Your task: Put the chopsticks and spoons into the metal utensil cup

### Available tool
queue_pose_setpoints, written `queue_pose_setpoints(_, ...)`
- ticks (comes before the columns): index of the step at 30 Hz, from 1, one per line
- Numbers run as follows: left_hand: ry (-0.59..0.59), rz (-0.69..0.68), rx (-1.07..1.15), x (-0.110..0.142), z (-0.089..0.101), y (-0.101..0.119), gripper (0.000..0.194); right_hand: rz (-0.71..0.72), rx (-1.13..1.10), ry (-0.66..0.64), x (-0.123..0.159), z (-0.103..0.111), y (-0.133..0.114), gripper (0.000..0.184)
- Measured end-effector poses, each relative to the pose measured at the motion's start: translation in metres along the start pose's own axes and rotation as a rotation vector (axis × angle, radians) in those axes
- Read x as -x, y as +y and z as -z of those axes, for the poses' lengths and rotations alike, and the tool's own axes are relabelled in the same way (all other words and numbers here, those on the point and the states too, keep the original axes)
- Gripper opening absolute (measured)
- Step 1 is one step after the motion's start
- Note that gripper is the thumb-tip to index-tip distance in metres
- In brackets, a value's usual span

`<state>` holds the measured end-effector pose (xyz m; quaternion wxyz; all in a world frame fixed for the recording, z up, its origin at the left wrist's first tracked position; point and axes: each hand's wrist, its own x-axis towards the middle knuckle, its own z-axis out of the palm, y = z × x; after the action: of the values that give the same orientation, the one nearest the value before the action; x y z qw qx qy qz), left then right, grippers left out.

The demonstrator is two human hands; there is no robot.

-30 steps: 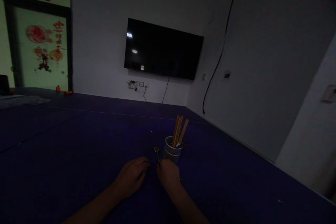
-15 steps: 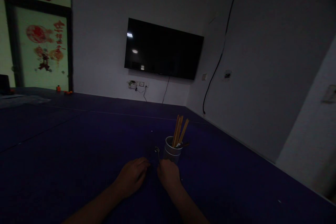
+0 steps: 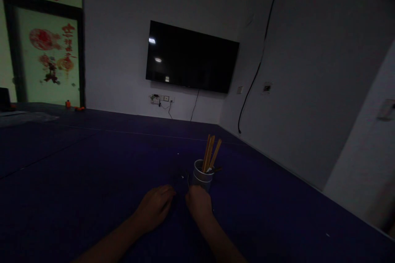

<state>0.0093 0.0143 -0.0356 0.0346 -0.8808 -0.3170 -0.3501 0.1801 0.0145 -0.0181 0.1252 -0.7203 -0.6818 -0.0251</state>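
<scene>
Over the dark blue tabletop (image 3: 123, 164), my right hand (image 3: 199, 203) is closed around a thin metal utensil, likely a spoon (image 3: 188, 180), whose upper part pokes out above the fist. Just behind that hand stands a grey metal cup (image 3: 202, 177), its lower part hidden by the hand. Several wooden chopsticks (image 3: 209, 154) lean upright in it, with a darker handle over the rim. My left hand (image 3: 156, 205) rests on the table to the left, fingers loosely bent and pointing right; nothing shows in it, though its underside is hidden.
A clear plastic sheet (image 3: 33, 118) and small orange items (image 3: 68, 104) lie at the far left. The table meets the right wall (image 3: 296, 102), where a black cable (image 3: 262, 51) hangs. A television (image 3: 191, 57) is mounted on the back wall. The room is dim.
The utensil in my right hand has turned, so its broad end now shows as a thin edge, slightly further right. My left hand and the cup have stayed put.
</scene>
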Motion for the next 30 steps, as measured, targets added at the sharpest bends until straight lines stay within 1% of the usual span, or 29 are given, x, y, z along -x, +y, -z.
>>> queue_pose_setpoints(5,-0.027,0.007,0.018,0.001,0.000,-0.001,0.030,0.004,-0.020,-0.001,-0.002,0.002,0.001,0.025)
queue_pose_setpoints(7,-0.020,0.007,0.016,0.001,-0.001,-0.002,0.032,0.023,-0.045,0.007,-0.003,0.004,0.001,0.027)
queue_pose_setpoints(9,0.006,0.015,0.010,0.002,-0.004,-0.003,0.038,0.071,-0.105,0.033,-0.003,0.005,0.001,0.029)
queue_pose_setpoints(11,0.026,0.040,0.004,0.002,-0.005,-0.004,0.048,0.139,-0.184,0.080,-0.002,0.005,-0.001,0.032)
queue_pose_setpoints(13,0.017,0.071,0.007,0.002,-0.006,-0.004,0.059,0.203,-0.247,0.129,-0.001,0.006,-0.003,0.035)
queue_pose_setpoints(15,0.000,0.086,0.016,0.002,-0.006,-0.004,0.066,0.274,-0.301,0.159,0.001,0.006,-0.005,0.038)
queue_pose_setpoints(17,0.002,0.073,0.024,0.001,-0.006,-0.004,0.069,0.346,-0.361,0.161,0.003,0.006,-0.007,0.037)
queue_pose_setpoints(21,0.061,0.038,0.030,0.001,-0.005,-0.005,0.074,0.446,-0.546,0.137,0.003,0.003,-0.010,0.033)
queue_pose_setpoints(24,0.098,0.018,0.021,0.000,-0.003,-0.005,0.071,0.481,-0.682,0.142,0.003,0.001,-0.010,0.034)
queue_pose_setpoints(27,0.116,0.010,0.009,-0.001,-0.001,-0.004,0.070,0.472,-0.725,0.140,0.004,0.000,-0.011,0.035)
queue_pose_setpoints(30,0.122,0.013,-0.006,-0.002,0.000,-0.003,0.073,0.471,-0.762,0.136,0.005,0.000,-0.012,0.035)
